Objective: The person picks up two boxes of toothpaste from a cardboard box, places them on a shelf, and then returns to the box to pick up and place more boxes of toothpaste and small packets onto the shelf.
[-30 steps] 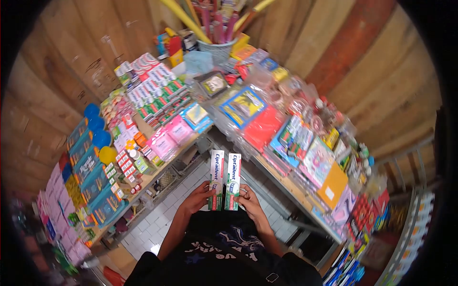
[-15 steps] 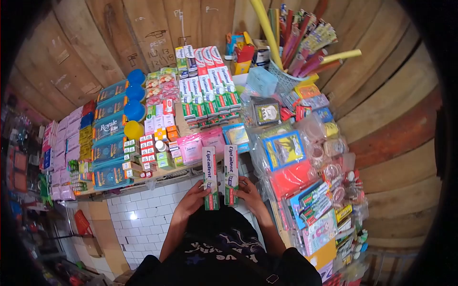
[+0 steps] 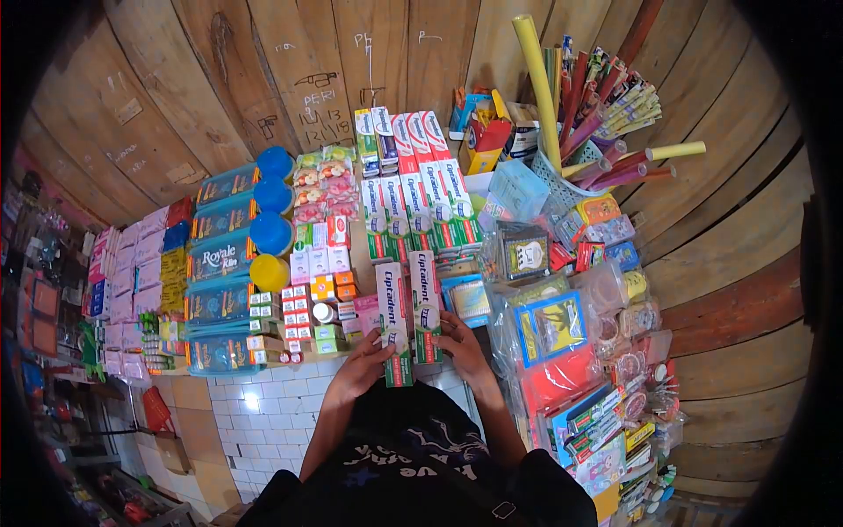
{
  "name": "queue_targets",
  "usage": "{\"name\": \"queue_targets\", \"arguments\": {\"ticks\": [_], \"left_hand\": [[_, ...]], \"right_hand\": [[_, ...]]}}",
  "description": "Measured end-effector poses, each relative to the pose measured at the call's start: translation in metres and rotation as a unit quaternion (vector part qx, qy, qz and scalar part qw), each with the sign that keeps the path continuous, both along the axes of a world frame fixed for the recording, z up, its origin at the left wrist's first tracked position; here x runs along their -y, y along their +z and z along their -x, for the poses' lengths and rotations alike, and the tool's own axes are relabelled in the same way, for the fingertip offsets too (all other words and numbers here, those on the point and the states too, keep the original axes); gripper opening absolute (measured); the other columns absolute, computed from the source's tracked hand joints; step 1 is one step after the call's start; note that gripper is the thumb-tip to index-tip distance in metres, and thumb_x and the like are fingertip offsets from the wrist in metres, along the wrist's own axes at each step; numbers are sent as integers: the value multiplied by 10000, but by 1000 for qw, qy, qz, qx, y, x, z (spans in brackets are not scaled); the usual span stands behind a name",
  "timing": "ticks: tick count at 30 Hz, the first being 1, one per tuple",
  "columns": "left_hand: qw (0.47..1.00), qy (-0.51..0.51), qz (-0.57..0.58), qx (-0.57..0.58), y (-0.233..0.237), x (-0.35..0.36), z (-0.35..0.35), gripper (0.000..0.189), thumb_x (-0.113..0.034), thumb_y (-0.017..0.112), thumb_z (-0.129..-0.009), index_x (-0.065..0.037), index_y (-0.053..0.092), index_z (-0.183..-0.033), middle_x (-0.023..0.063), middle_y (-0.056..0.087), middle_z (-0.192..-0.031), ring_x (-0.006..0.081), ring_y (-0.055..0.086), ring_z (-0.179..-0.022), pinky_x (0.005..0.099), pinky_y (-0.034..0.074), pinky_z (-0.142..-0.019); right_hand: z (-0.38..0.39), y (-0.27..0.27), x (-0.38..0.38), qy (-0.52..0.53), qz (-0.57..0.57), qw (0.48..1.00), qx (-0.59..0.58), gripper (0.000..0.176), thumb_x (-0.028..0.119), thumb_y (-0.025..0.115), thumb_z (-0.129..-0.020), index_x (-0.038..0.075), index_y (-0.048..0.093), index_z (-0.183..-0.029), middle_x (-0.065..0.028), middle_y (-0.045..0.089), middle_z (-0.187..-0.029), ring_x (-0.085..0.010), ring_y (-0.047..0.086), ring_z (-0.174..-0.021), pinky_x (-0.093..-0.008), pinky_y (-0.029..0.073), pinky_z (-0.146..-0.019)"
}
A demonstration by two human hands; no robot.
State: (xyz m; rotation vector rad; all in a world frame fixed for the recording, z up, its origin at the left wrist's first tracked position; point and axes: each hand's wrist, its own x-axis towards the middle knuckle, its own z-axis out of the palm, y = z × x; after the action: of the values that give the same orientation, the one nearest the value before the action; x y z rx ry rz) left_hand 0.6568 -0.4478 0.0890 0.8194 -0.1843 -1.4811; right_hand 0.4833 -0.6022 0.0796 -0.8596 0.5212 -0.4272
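Observation:
My left hand (image 3: 362, 364) grips a white, red and green Ciptadent toothpaste box (image 3: 393, 307), held upright in front of my body. A second Ciptadent toothpaste box (image 3: 425, 299) stands beside it in my right hand (image 3: 465, 348), its top slightly higher. Fingers of both hands wrap the outer sides of the boxes, and the two boxes are close together. Behind them on the shelf lie stacked rows of matching toothpaste boxes (image 3: 409, 206), with red-and-white boxes (image 3: 418, 133) at the back. A pink packet (image 3: 367, 314) is partly hidden by the left box.
Blue Royale packs (image 3: 219, 256), blue round lids (image 3: 271, 197) and small medicine boxes (image 3: 299, 313) fill the left of the shelf. At right are a basket (image 3: 549, 178) of rolled paper, a red packet (image 3: 558, 378) and plastic-wrapped goods. A wooden wall (image 3: 219, 79) rises behind.
The view has shifted, so the shelf goods appear further right and lower. Both boxes have come closer together, the right one rising a little, and now overlap the front of the toothpaste stack.

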Motion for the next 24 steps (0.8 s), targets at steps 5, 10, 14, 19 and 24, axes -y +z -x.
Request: {"name": "queue_targets", "arguments": {"ticks": [5, 10, 14, 19, 24], "left_hand": [[1000, -17, -1, -17, 6, 22, -20, 487, -60, 555, -966, -72, 370, -1416, 83, 559, -1283, 203, 519, -1194, 365, 427, -1001], [999, -45, 6, 1, 0, 35, -32, 523, -72, 558, -968, -69, 334, -1440, 89, 511, -1341, 212, 490, -1239, 377, 412, -1026], [999, -50, -14, -13, -4, 41, -34, 549, -82, 555, -967, -99, 318, -1462, 93, 516, -1349, 237, 494, -1250, 427, 438, -1012], [999, -35, -22, 6, 1, 54, -37, 579, -101, 563, -964, -121, 298, -1479, 100, 500, -1369, 252, 494, -1258, 468, 444, -1009], [999, -38, -9, 11, 7, 67, -39, 597, -104, 568, -960, -119, 287, -1486, 102, 473, -1394, 256, 480, -1269, 474, 431, -1020]], "right_hand": [[-16, 9, 14, -32, -16, 999, -11, 507, -2, 611, -861, -10, 439, -1338, -110, 596, -1229, -174, 566, -1136, -305, 460, -960], [-24, 4, 21, -47, -26, 998, 13, 569, -12, 611, -871, -9, 394, -1397, -106, 579, -1277, -168, 558, -1154, -290, 454, -962], [-26, 24, 22, -21, 61, 998, 11, 817, -97, 672, -785, 3, 264, -1485, -142, 477, -1400, -193, 488, -1257, -305, 401, -1037], [-26, 49, 25, 8, 213, 976, 41, 1082, 2, 832, -691, 64, 159, -1537, -155, 247, -1553, -238, 285, -1415, -355, 315, -1114], [-24, 47, 47, 87, 423, 894, -119, 1077, 95, 858, -670, 100, 209, -1530, -202, 158, -1585, -309, 181, -1467, -406, 235, -1159]]}}
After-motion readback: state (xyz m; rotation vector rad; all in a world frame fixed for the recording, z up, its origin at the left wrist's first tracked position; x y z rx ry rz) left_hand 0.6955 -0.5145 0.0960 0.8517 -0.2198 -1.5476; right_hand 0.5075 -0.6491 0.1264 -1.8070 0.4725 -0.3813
